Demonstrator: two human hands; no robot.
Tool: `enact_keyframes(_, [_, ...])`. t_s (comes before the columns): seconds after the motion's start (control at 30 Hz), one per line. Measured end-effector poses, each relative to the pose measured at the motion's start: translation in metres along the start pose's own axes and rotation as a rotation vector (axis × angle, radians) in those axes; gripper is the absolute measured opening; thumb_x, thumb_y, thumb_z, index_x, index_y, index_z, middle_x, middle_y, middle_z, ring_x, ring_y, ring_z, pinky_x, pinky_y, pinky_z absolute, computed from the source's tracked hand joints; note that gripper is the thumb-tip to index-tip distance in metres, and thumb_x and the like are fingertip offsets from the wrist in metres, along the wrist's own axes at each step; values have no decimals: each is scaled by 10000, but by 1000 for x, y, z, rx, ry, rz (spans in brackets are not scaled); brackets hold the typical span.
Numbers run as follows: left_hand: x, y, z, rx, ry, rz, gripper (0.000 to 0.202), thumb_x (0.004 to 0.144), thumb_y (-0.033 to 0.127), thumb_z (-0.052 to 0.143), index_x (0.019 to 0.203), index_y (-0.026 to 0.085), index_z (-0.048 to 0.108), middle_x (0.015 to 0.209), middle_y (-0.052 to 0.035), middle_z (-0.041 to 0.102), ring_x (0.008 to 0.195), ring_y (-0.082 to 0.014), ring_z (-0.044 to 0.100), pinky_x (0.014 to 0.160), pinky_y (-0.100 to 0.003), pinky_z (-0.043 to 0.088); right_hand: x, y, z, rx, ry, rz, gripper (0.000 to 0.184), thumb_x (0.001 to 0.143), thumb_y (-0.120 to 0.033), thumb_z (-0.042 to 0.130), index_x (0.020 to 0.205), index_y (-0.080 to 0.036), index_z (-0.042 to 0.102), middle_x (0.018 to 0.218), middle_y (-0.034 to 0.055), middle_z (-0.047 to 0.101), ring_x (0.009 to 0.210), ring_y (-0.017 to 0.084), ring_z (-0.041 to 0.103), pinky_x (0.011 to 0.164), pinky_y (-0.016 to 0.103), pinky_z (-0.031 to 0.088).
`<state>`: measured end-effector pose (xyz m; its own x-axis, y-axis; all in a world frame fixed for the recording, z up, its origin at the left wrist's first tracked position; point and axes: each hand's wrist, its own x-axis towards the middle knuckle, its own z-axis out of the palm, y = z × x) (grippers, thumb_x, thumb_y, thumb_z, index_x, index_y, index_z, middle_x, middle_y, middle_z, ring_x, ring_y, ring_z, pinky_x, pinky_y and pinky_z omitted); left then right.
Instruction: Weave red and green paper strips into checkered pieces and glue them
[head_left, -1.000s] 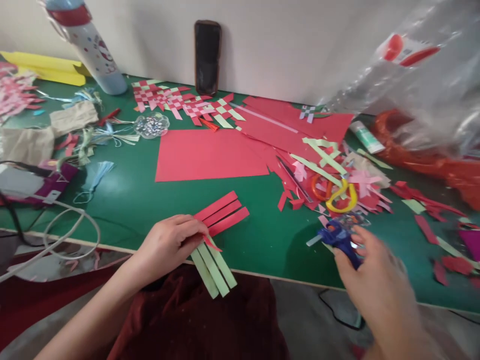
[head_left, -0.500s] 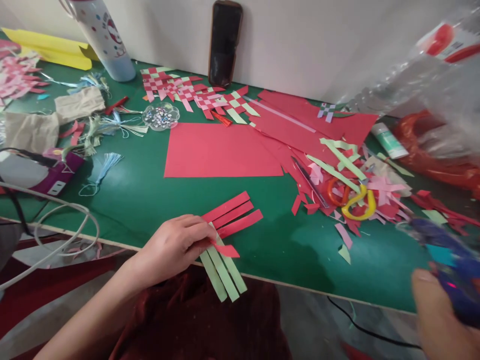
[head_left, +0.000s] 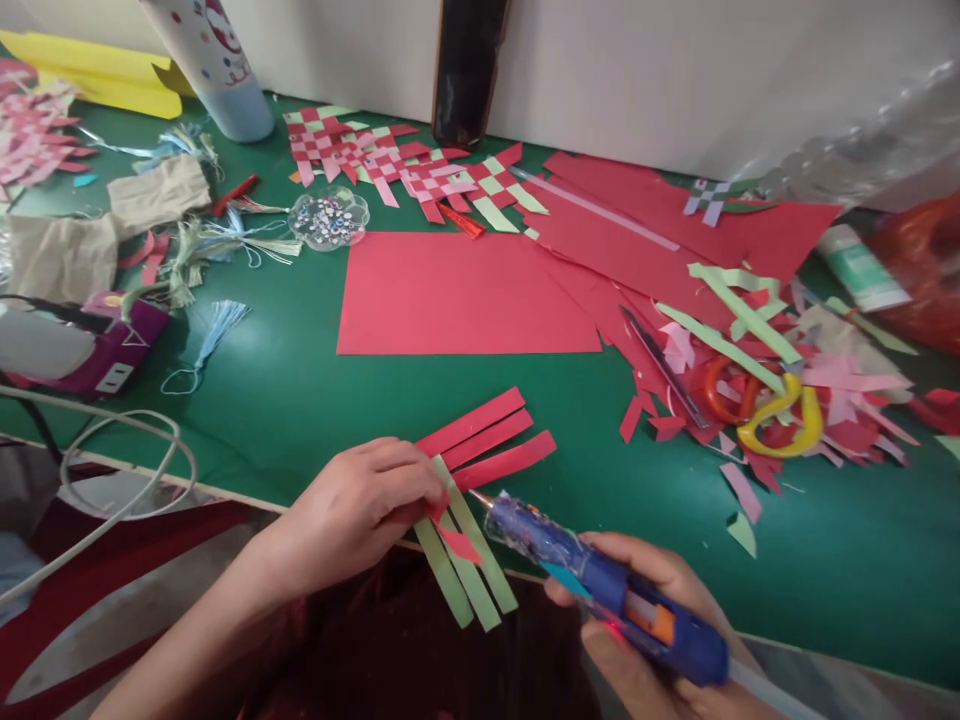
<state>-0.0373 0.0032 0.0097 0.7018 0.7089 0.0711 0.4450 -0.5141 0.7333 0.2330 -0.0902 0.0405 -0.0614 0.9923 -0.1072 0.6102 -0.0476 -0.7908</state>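
Note:
My left hand pinches a piece woven from red and green paper strips near the table's front edge. Its red strips fan out to the upper right, and its green strips hang down past the edge. One short red strip is folded over the green ones. In my right hand is a blue hot glue gun with a small red light glowing. Its metal nozzle points left, close to the strips; whether it touches them I cannot tell. My left fingers hide the woven middle.
Behind lie a red paper sheet, finished woven pieces and a dish of beads. Yellow-handled scissors rest in paper scraps at the right. A bottle and phone stand at the back; a cable loops at left.
My right hand has brought the glue gun in from the far right, its nozzle now beside the strips. The left hand keeps its hold on the woven paper. The view has shifted slightly.

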Motion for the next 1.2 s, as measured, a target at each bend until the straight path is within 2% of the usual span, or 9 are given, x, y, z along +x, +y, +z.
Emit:
enact_keyframes(0.3, [-1, -2, 0, -15, 25, 11, 206, 971, 82, 424, 930, 192, 593, 975, -31, 674, 879, -143, 606, 774, -268, 478, 20, -8, 13, -9, -69, -1, 303, 885, -371, 616, 1169, -292, 545, 816, -13, 749, 648, 166, 736, 570, 201, 593])
enact_keyframes(0.6, [-2, -3, -1, -39, 6, -18, 213, 969, 93, 423, 894, 188, 597, 951, -24, 658, 874, -140, 610, 764, -257, 474, 22, -4, 12, -229, 9, -91, 286, 881, -393, 605, 1141, -293, 544, 838, -14, 738, 600, 137, 719, 521, 146, 560])
enact_keyframes(0.8, [-3, -6, 1, -49, 6, -5, 214, 959, 84, 429, 897, 187, 606, 973, -30, 653, 891, -148, 604, 780, -265, 478, 18, 1, 13, -367, 77, -132, 316, 897, -452, 561, 1156, -273, 535, 868, 24, 720, 626, 156, 721, 543, 176, 577])
enact_keyframes(1.2, [-3, -5, 2, -54, 17, -22, 214, 930, 36, 447, 885, 186, 592, 941, -17, 646, 856, -144, 585, 754, -265, 459, 18, -3, 13, -402, 116, -175, 277, 893, -410, 556, 1127, -275, 499, 757, 6, 672, 568, 175, 693, 465, 200, 553])
